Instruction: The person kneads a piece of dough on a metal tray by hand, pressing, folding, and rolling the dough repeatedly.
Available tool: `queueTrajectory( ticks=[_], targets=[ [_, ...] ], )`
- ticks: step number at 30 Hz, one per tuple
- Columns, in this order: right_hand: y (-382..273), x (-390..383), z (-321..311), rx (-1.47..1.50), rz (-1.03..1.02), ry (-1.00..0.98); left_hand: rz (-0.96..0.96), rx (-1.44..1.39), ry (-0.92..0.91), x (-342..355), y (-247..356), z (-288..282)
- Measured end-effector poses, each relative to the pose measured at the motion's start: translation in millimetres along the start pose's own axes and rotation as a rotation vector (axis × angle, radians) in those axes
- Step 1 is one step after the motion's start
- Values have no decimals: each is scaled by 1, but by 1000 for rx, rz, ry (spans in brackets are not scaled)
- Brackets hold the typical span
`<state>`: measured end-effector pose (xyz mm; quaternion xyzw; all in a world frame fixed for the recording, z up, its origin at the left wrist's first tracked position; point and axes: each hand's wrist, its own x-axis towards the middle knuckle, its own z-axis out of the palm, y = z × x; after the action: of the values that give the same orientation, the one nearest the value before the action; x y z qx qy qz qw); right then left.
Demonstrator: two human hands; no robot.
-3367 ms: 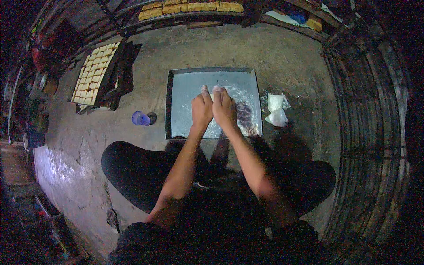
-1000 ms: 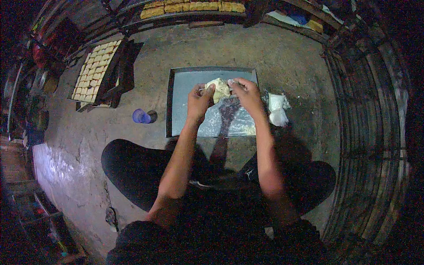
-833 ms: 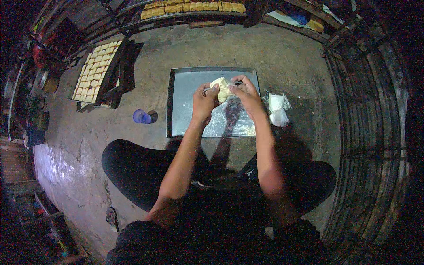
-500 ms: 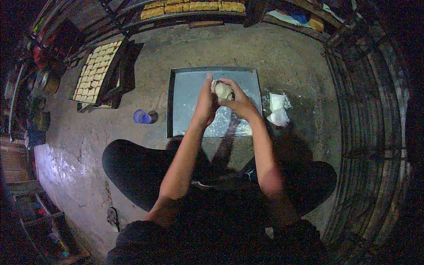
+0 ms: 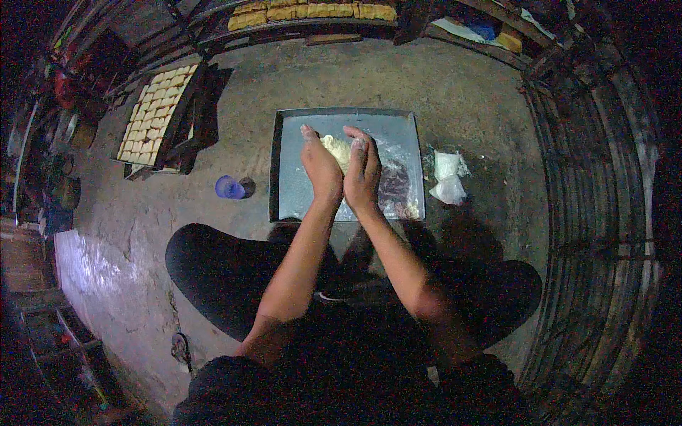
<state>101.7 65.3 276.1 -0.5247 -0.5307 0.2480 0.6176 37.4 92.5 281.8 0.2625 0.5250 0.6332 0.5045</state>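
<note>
A pale yellow lump of dough (image 5: 335, 150) sits between my two hands over a grey metal tray (image 5: 288, 170) dusted with white powder. My left hand (image 5: 322, 167) is cupped along its left side, fingers pointing away from me. From the right, my right hand (image 5: 363, 170) curves round the lump, and the heels of both hands meet at the near side. White dust coats the fingertips. The palms and the lower part of the lump are hidden, so I cannot tell whether it rests on the tray.
A clear bag of white powder (image 5: 447, 166) lies right of the tray. On the left stands a bluish plastic cup (image 5: 229, 187). Farther left, a tilted tray holds rows of pale dough pieces (image 5: 158, 113). Browned loaves (image 5: 312, 12) line a far shelf; dark racks (image 5: 590, 234) flank the right.
Both hands have shifted left and lower with the dough. They cupped it from either side with wrists apart; now their heels are together, uncovering powder at the tray's right.
</note>
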Motion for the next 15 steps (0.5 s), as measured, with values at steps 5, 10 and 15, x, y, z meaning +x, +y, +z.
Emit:
queueTrajectory(
  ticks=[5,10,15],
  targets=[
    [-11,-2,-2,-42,-1,-9,-24,9,27,-8,16,4],
    [-7,6,-13,-53,118,99,-41,24,-64,-22,9,14],
    [4,28,-38,-157,169,110,33,49,-173,-28,-8,24]
  ],
)
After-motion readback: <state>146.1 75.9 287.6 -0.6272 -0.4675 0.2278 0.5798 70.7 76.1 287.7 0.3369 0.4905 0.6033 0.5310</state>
